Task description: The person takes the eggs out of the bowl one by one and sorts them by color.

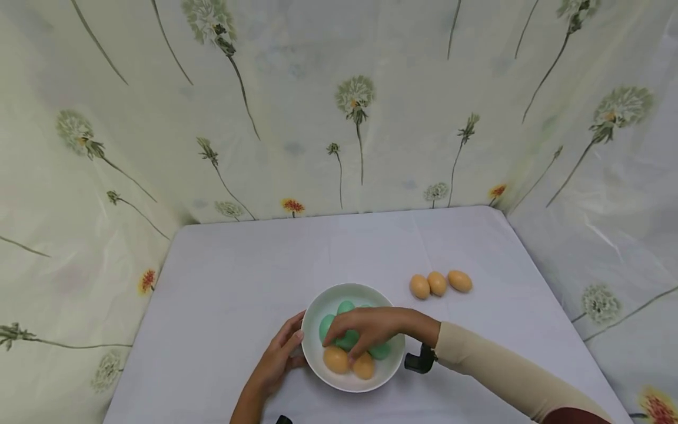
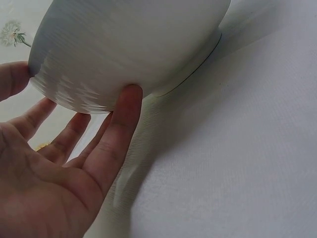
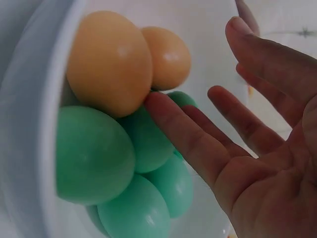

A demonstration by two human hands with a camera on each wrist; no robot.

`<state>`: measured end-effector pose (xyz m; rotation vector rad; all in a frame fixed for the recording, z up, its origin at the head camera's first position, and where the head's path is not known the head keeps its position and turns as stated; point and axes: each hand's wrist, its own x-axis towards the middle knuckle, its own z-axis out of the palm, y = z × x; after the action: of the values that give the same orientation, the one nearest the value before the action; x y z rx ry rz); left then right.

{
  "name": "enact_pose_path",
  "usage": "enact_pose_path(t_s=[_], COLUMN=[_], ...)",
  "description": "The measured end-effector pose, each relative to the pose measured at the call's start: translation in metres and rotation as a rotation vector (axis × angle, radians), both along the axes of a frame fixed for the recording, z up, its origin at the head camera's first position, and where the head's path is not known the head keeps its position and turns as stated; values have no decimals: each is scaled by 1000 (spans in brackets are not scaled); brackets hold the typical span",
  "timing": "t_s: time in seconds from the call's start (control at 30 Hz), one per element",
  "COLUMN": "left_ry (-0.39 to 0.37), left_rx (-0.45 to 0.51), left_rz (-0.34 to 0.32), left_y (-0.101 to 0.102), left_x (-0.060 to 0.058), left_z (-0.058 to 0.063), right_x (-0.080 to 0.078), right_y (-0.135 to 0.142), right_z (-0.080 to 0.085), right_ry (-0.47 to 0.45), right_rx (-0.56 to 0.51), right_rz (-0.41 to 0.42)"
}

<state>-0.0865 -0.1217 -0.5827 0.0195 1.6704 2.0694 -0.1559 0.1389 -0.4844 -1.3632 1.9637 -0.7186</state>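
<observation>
A white bowl (image 1: 354,384) stands near the front of the table. Inside it lie two orange eggs (image 3: 110,63) and several green eggs (image 3: 94,154). My left hand (image 1: 278,359) rests against the bowl's left side, its fingertips touching the outer wall (image 2: 133,54) and rim. From the right, my right hand (image 1: 365,331) reaches over the bowl and partly covers the green eggs in the head view. In the right wrist view its fingers are spread and fairly straight, one fingertip (image 3: 157,103) right at an orange egg and a green one; nothing is held between them.
Three more orange eggs (image 1: 437,284) lie in a row on the white tablecloth (image 1: 238,271), behind and to the right of the bowl. Curtains (image 1: 296,118) with a dandelion print surround the back and sides of the table. A black wrist camera (image 1: 420,361) sits beneath the right wrist.
</observation>
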Motion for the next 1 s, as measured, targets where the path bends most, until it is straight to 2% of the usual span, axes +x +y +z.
enact_pose_path(t_s=[0.2, 0.4, 0.7, 0.83, 1.0], left_ry=[-1, 6, 32, 30, 32], left_rx=[3, 3, 9, 7, 2], left_rz=[5, -2, -10, -13, -10], left_y=[0, -1, -1, -2, -1], left_x=[0, 0, -1, -1, 0], left_z=[-1, -1, -1, -1, -1], right_x=[-1, 0, 7, 10, 12], right_y=[-10, -19, -27, -29, -31], right_z=[-9, -13, -16, -17, -18], right_ry=[45, 48, 111, 143, 169], right_rx=[12, 49, 205, 227, 203], right_rz=[71, 116, 129, 142, 140])
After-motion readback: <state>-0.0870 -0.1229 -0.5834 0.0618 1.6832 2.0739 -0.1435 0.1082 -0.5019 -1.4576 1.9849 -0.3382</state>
